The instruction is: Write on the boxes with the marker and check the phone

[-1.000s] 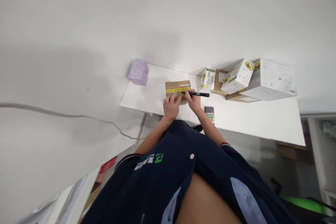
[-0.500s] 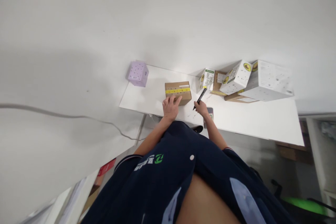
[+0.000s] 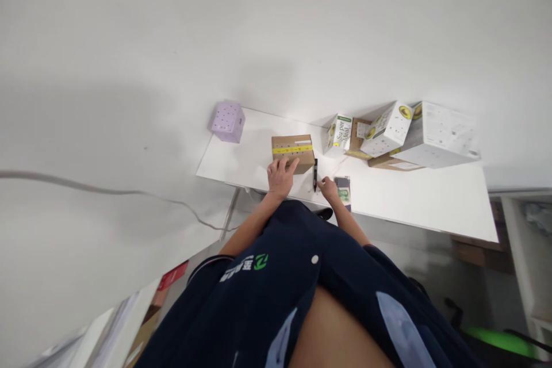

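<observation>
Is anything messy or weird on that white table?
Nothing looks spilled or broken. Some faint marks on the white table by the black marker look a bit odd on plain white, but they're too small to make out.

A white table point(image 3: 418, 198) carries a brown box point(image 3: 303, 160), purple box point(image 3: 228, 121), phone point(image 3: 344, 188) and cartons point(image 3: 344, 133).

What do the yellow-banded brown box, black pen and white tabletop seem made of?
Brown box: likely matt cardboard, by its tan, squared sides. Black pen: probably plastic, by its even dark barrel; finish too small to tell. Tabletop: smooth white, perhaps laminate or painted board, by its plain surface.
</observation>
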`<move>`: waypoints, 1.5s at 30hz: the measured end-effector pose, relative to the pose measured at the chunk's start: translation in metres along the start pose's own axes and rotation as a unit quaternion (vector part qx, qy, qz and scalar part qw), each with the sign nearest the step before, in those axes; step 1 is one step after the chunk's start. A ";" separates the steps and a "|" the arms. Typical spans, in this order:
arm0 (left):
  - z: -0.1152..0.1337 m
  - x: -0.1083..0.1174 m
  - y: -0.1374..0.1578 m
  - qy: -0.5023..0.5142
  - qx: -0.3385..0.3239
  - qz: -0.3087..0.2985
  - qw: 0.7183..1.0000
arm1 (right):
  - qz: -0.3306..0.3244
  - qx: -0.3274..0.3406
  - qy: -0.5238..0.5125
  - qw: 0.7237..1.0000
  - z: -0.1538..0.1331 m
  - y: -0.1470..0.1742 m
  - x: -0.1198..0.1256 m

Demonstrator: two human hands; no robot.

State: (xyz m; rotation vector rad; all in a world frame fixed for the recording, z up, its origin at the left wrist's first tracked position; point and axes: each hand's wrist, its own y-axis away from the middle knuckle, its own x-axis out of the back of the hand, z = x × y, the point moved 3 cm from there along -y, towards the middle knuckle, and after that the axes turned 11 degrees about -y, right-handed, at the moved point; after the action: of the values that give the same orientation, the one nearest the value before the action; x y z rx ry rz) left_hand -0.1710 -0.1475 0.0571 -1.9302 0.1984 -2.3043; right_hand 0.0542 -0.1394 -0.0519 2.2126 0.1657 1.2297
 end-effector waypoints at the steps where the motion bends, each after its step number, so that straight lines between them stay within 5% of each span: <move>1: 0.000 0.000 0.000 0.000 0.000 0.000 1.000 | 0.016 -0.002 0.003 1.000 0.005 0.005 0.003; 8: 0.000 -0.001 0.001 0.003 0.001 0.001 1.000 | 0.188 -0.122 0.034 0.974 0.068 0.041 0.014; 12: 0.000 -0.001 0.001 0.006 0.002 0.003 1.000 | 0.149 -0.170 0.008 0.974 0.087 0.043 0.006; 18: 0.000 -0.003 0.000 -0.002 0.001 0.007 1.000 | 0.135 -0.165 -0.012 0.977 0.079 0.034 0.011; 26: -0.001 -0.005 -0.002 -0.005 -0.004 0.012 1.000 | 0.066 -0.187 -0.252 0.947 0.058 0.045 0.019; 28: -0.001 -0.003 -0.002 -0.004 -0.004 0.011 1.000 | 0.007 -0.157 -0.421 0.893 0.046 0.052 0.022; 31: -0.001 -0.001 -0.002 -0.001 -0.004 0.007 1.000 | -0.085 -0.078 -0.672 0.732 0.018 0.065 0.038; 34: -0.002 -0.001 -0.003 0.001 -0.005 0.009 1.000 | -0.149 0.025 -0.741 0.654 -0.015 0.078 0.067; 37: -0.003 -0.003 -0.003 0.005 -0.003 0.013 1.000 | -0.174 0.099 -0.747 0.634 -0.046 0.090 0.095; 40: -0.002 -0.004 -0.005 0.009 -0.003 0.011 1.000 | -0.196 0.138 -0.722 0.649 -0.071 0.097 0.111; 45: -0.001 -0.002 -0.006 0.005 -0.009 -0.002 1.000 | -0.250 0.144 -0.692 0.662 -0.095 0.102 0.102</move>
State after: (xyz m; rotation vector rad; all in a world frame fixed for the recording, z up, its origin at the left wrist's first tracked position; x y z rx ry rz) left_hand -0.1714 -0.1413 0.0560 -1.9294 0.2168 -2.3232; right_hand 0.0175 -0.1420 0.1168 2.4644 0.3028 -0.9679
